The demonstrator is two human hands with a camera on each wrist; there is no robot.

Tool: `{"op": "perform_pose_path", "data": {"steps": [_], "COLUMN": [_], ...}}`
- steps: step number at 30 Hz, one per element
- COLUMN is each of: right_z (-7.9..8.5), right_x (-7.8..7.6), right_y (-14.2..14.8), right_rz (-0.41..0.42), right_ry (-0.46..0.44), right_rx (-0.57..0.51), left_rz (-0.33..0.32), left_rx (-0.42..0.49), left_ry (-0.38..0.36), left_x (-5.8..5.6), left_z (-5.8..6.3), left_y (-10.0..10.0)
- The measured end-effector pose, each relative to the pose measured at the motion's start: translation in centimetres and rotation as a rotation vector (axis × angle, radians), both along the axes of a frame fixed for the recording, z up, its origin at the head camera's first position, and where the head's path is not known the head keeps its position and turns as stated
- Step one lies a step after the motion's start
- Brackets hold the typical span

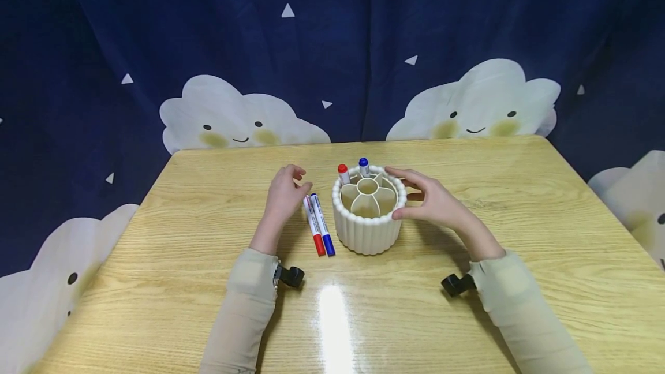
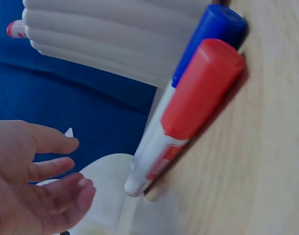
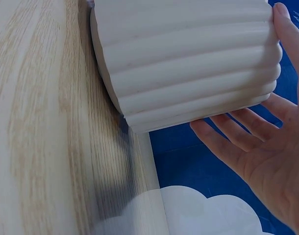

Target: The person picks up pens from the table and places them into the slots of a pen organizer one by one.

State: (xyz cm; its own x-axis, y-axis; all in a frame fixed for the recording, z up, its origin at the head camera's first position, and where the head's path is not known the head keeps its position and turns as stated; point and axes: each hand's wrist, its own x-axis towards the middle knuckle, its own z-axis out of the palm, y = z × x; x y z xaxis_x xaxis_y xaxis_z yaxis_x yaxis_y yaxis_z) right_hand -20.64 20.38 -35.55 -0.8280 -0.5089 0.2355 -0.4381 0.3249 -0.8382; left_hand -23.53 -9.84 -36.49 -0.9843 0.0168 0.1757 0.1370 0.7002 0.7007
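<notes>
A cream fluted pen holder with petal-shaped compartments stands upright on the table. A red-capped marker and a blue-capped marker stand in its back compartments. My right hand holds the holder's right side, thumb at the front of the beaded rim and fingers spread round toward the back. Left of the holder, a red whiteboard marker and a blue whiteboard marker lie side by side, caps toward me. Just beyond their far ends, my left hand hovers with loosely bent fingers, holding nothing.
The wooden table reaches back to a dark blue curtain printed with smiling clouds and white triangles. A black wrist camera sticks out from the left sleeve, and another wrist camera from the right one.
</notes>
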Motion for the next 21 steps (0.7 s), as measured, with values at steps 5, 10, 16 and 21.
{"op": "perform_pose_path", "data": {"steps": [5,10,16,21], "right_z": [0.0,0.0,-0.1,-0.1], "right_x": [0.1,0.0,0.0,0.0], "right_y": [0.0,0.0,0.0,0.0], "right_rz": [0.002,-0.002,-0.003,-0.002], "right_ry": [0.003,0.002,-0.001,0.004], "right_rx": [0.002,-0.005,-0.002,0.002], "left_rz": [0.001,-0.006,-0.049,-0.072], "left_rx": [-0.072,-0.126,-0.191,-0.207], "left_ry": [-0.112,-0.180,-0.197,-0.203], "left_x": [-0.3,-0.3,-0.2,-0.2], "left_z": [-0.8,-1.3,-1.7,-1.9], "left_y": [-0.2,-0.1,0.1,0.2]}}
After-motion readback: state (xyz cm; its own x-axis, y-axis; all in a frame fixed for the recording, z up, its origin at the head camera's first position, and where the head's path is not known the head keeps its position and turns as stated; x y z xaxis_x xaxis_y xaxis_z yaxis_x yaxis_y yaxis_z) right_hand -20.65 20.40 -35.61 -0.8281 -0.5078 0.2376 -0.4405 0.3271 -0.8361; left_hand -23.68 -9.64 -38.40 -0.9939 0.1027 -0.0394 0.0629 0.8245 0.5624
